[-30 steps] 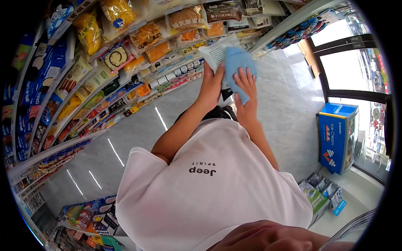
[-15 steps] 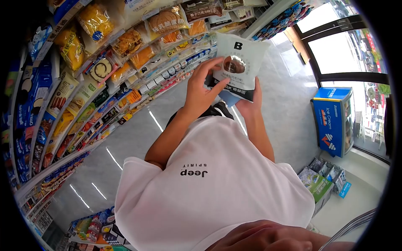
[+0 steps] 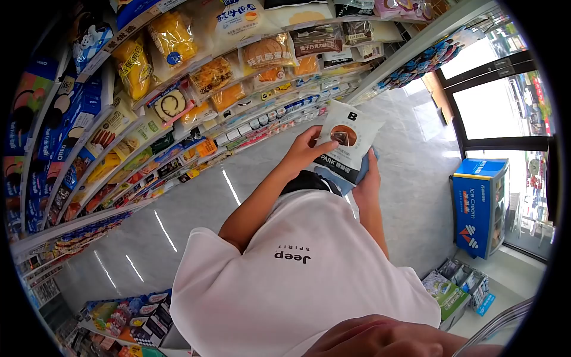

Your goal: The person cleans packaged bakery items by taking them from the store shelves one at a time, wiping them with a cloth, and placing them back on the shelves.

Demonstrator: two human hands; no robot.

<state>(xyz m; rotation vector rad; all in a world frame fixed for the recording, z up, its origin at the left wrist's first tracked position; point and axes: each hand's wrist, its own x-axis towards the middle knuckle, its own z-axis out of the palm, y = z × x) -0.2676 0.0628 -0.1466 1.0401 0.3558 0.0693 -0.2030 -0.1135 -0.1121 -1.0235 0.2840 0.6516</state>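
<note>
A white snack bag (image 3: 351,134) with a black "B", a picture of a brown round food and a black lower band is held up in front of me, its printed front showing. My left hand (image 3: 306,150) grips its left edge, the thumb lying on the front. A blue cloth (image 3: 336,180) shows behind and below the bag. At the lower right edge, my right hand (image 3: 367,178) holds the cloth against the bag, with most of its fingers hidden behind.
Shelves of packaged bread (image 3: 211,74) and boxed snacks (image 3: 74,125) curve along the left and top. On the right are a blue ice cream freezer (image 3: 479,205) and glass doors (image 3: 502,113). Below the freezer sits a green and white box (image 3: 446,291); more goods (image 3: 125,318) stand at lower left.
The bag has turned from its text-covered back to its front, and the cloth has gone from on top to behind it. Lately the bag has moved slightly lower and tilted.
</note>
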